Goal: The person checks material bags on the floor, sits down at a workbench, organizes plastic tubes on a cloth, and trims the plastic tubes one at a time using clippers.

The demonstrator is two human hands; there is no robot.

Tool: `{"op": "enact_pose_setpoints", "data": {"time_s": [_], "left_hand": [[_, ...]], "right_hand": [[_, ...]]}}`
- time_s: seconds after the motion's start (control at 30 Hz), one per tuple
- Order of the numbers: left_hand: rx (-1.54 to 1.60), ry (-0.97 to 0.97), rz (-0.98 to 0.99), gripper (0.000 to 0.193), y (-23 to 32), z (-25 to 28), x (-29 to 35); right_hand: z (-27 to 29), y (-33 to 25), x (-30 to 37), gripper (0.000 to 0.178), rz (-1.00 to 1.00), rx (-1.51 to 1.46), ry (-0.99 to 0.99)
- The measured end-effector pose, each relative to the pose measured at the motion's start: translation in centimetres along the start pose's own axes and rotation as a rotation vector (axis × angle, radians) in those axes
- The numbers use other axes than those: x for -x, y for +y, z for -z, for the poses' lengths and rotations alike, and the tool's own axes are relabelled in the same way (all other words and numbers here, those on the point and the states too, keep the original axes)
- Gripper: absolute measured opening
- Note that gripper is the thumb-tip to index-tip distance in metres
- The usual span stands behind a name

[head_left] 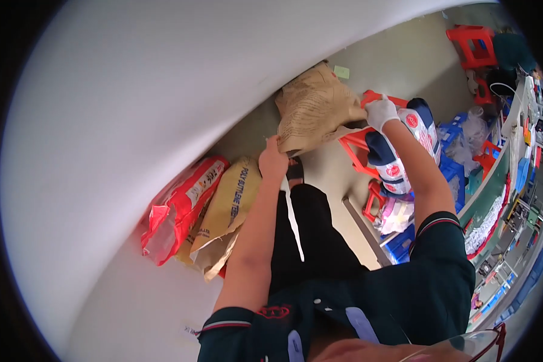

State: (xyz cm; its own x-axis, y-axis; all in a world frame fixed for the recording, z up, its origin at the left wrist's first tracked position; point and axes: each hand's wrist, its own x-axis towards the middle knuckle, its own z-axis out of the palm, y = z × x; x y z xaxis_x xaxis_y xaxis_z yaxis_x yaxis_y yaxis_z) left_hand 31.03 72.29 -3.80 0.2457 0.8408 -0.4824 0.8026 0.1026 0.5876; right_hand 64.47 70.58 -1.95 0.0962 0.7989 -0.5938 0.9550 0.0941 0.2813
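Observation:
A large brown paper sack hangs stretched between my two hands, its printed side toward me and its far end against the white wall. My left hand, bare, is closed on the sack's near left corner. My right hand, in a white glove, grips its right corner. From beneath my left hand a narrow white strip dangles in front of my dark trousers; what it is attached to is hidden.
Left of me, a red plastic sack and an opened tan paper sack lean against the wall. To the right are a red stool, a white-and-navy bundle, blue crates and a long green-topped workbench. Another red stool stands farther off.

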Motion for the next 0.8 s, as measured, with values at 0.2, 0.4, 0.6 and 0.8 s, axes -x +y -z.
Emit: {"op": "enact_pose_setpoints", "data": {"time_s": [0.2,0.4,0.6,0.8], "left_hand": [[0.270,0.062,-0.237,0.040,-2.0,2.0,0.2],[0.224,-0.041,-0.193,0.034,-0.3,4.4,-1.9],[0.426,0.075,-0.109,0.029,-3.2,7.3,-2.6],[0.206,0.432,-0.185,0.046,3.8,2.2,5.4]], "right_hand": [[-4.4,0.3,0.5,0.034,-0.201,-0.435,-0.060],[-7.3,-0.6,2.4,0.028,0.067,-0.898,0.140],[-4.7,-3.3,1.2,0.021,0.050,-0.709,0.312],[-13.3,-0.2,0.2,0.027,-0.116,-1.067,0.271]]}}
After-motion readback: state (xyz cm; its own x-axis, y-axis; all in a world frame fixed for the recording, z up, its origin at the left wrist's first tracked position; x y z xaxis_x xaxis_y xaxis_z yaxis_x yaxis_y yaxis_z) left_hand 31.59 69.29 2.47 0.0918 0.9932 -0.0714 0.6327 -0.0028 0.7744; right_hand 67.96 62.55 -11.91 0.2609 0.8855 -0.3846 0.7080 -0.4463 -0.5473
